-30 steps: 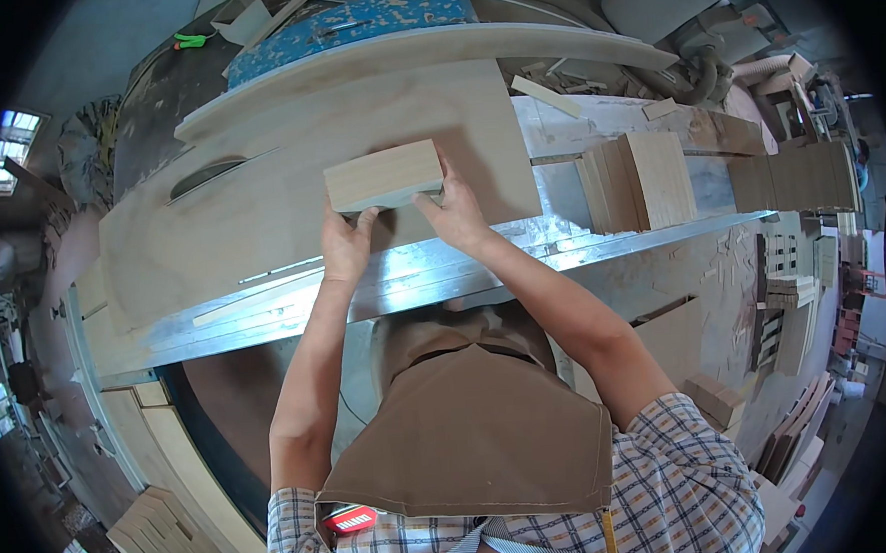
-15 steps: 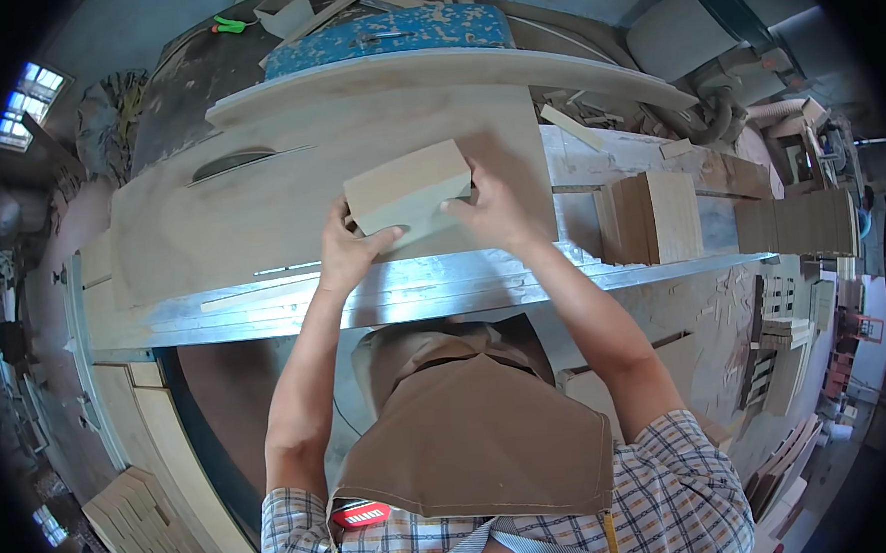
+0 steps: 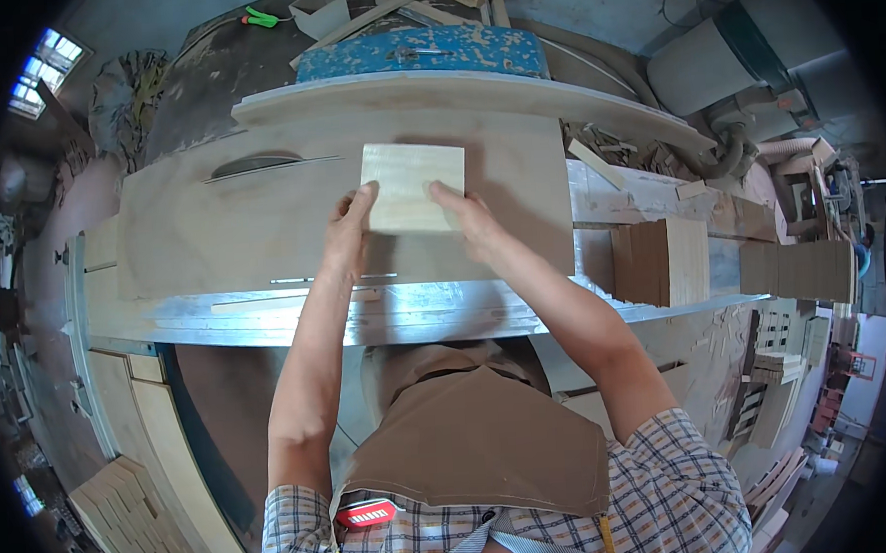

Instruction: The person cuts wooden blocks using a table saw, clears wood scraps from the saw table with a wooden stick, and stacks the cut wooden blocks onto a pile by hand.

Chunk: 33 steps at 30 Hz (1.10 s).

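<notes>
Head view, looking down over a brown apron and checked shirt at a table saw in a cluttered woodshop. Both bare hands hold a pale square wooden panel (image 3: 413, 186) by its near edge: the left hand (image 3: 348, 231) pinches the lower left corner with fingers curled on it, and the right hand (image 3: 468, 220) grips the lower right corner the same way. The panel now faces up, its broad face toward the camera, above the plywood saw table (image 3: 211, 249); whether it touches the table cannot be told. A second ago it showed only its narrow edge, and half a second ago it was tilted, so the hands have turned it over and carried it further from the body. The saw blade (image 3: 254, 164) shows just to the left of the panel, apart from it. To the right, stacks of cut wooden blocks (image 3: 660, 261) stand on a side table. A blue metal guard (image 3: 421, 53) lies beyond the table.
</notes>
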Each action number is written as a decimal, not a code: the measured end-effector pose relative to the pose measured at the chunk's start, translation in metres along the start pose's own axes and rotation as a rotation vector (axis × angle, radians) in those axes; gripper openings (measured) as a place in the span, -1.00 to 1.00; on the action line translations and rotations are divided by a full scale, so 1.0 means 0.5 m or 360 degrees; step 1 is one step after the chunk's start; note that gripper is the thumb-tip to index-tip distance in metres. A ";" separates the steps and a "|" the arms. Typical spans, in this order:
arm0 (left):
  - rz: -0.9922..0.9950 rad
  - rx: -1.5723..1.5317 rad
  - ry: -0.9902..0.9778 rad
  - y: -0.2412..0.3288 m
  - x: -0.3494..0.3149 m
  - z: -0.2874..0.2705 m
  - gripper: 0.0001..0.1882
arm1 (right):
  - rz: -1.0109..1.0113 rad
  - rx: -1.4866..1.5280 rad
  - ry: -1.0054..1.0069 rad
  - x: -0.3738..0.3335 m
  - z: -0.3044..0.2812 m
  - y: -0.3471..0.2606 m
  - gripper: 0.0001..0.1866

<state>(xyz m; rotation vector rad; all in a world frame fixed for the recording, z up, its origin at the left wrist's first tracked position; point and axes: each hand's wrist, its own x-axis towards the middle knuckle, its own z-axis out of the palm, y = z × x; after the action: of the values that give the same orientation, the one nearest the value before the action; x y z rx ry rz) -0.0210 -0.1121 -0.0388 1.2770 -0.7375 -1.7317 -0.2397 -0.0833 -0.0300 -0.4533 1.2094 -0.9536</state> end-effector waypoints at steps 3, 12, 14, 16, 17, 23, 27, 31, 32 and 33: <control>-0.0120 0.0257 0.0380 -0.018 0.015 0.012 -0.06 | 0.0006 0.0003 0.0275 0.126 -0.002 -0.015 -0.15; -0.0523 -0.0059 0.0125 -0.008 0.155 0.050 -0.04 | -0.0039 -0.0738 0.0147 0.238 0.052 -0.094 -0.08; -0.0536 0.0012 0.0073 -0.004 0.165 0.059 -0.08 | -0.0523 -0.1887 0.0507 0.254 0.025 -0.085 -0.17; -0.0572 0.0232 0.0082 -0.002 0.167 0.037 -0.14 | -0.0370 -0.1667 0.0335 0.247 0.038 -0.095 -0.17; -0.0574 0.0227 0.0098 -0.001 0.166 0.031 -0.14 | -0.0222 -0.1442 0.0184 0.236 0.048 -0.097 -0.16; -0.0578 0.0176 0.0156 0.004 0.192 0.074 -0.22 | -0.0342 -0.1431 0.0477 0.268 0.037 -0.075 -0.15; -0.0441 0.0007 0.0310 0.016 0.259 0.093 -0.34 | -0.0338 -0.1613 0.0588 0.322 0.080 -0.101 -0.16; -0.0369 -0.0123 0.0398 0.012 0.243 0.104 -0.40 | -0.0252 -0.1512 0.0408 0.292 0.086 -0.137 -0.17; -0.0349 -0.0157 0.0458 0.011 0.244 0.102 -0.41 | -0.0255 -0.1395 0.0366 0.289 0.085 -0.133 -0.22; -0.0358 -0.0186 0.0460 0.011 0.246 0.103 -0.41 | -0.0250 -0.1282 0.0335 0.287 0.073 -0.127 -0.26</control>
<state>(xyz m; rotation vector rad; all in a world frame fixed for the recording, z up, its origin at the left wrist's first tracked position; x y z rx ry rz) -0.0841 -0.2239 -0.0744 1.5324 -0.3311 -1.6874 -0.2229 -0.2418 -0.0536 -1.1153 1.7584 -0.6170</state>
